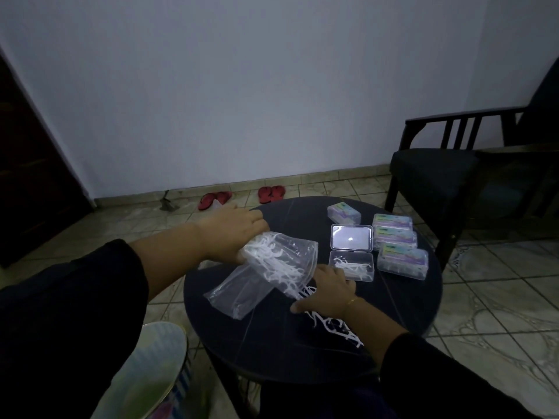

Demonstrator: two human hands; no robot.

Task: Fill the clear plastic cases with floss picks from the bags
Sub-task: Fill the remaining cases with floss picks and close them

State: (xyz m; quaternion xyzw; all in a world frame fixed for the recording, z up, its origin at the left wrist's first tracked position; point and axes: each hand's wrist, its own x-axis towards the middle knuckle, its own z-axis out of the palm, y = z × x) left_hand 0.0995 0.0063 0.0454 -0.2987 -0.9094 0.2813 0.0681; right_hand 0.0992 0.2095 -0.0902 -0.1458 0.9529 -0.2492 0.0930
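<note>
midway through: four closed cases (393, 234) stacked far right, open case (352, 264) only part filled. left hand (233, 231) gripping bag (269, 270), right hand (329, 290) spread flat over spilled picks (329, 325).

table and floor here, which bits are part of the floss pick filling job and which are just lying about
Part of the job:
- plastic bag of floss picks, gripped by the left hand
- loose picks on the table, under the right hand
- open clear case, a few picks inside
- four closed cases

Just lying about:
- red sandals on the floor
- dark chair
</note>
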